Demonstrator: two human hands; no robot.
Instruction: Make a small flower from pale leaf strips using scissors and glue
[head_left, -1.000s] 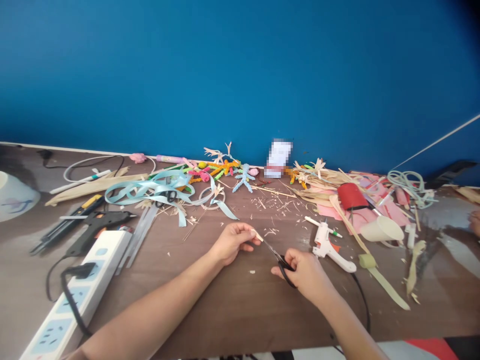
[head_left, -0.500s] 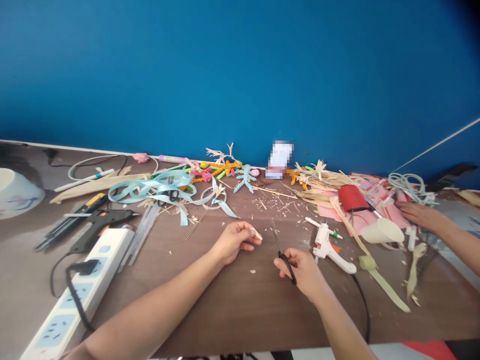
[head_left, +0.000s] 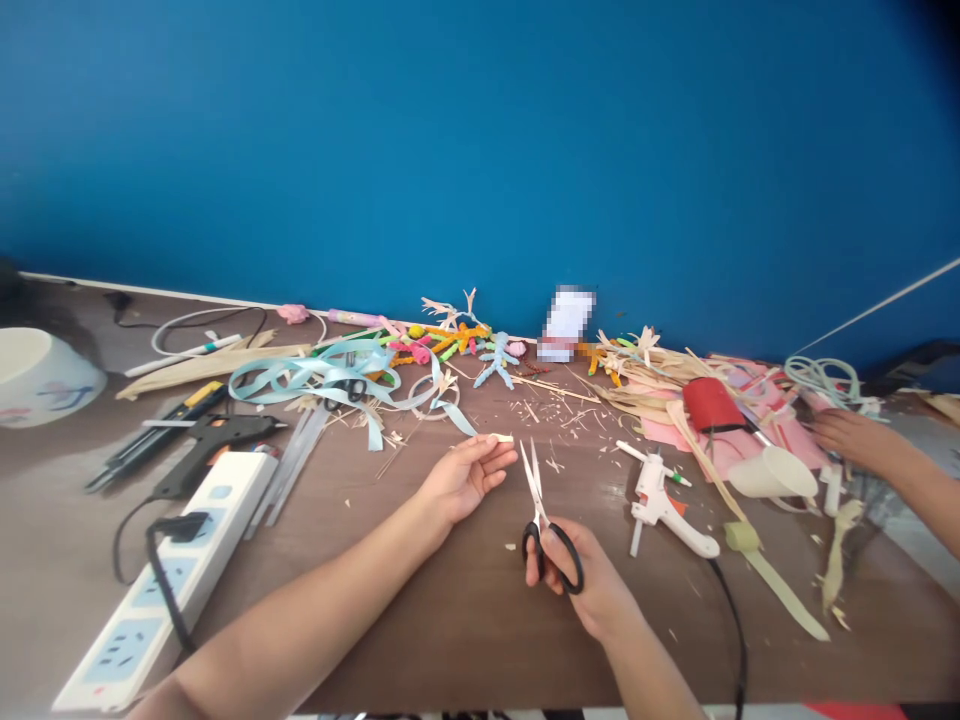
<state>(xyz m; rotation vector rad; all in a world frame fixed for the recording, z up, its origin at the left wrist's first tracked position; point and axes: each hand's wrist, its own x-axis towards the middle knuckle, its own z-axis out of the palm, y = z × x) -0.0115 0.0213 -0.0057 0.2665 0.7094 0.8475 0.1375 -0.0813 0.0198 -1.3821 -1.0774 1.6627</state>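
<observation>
From afar, I had the left hand pinching a small pale flat strip above the dark-brown tabletop — tip exposed, probably for access — and the right hand clasping black-handled metal scissors, blades parted nearby.

Softly and moderately lit, with pale sheen on the table at far left and right, darkening toward the upper right corner of the wall. Stretched toward the edges, soft at the bowl, crisper around the scissors, pixelated over a pale object.
</observation>
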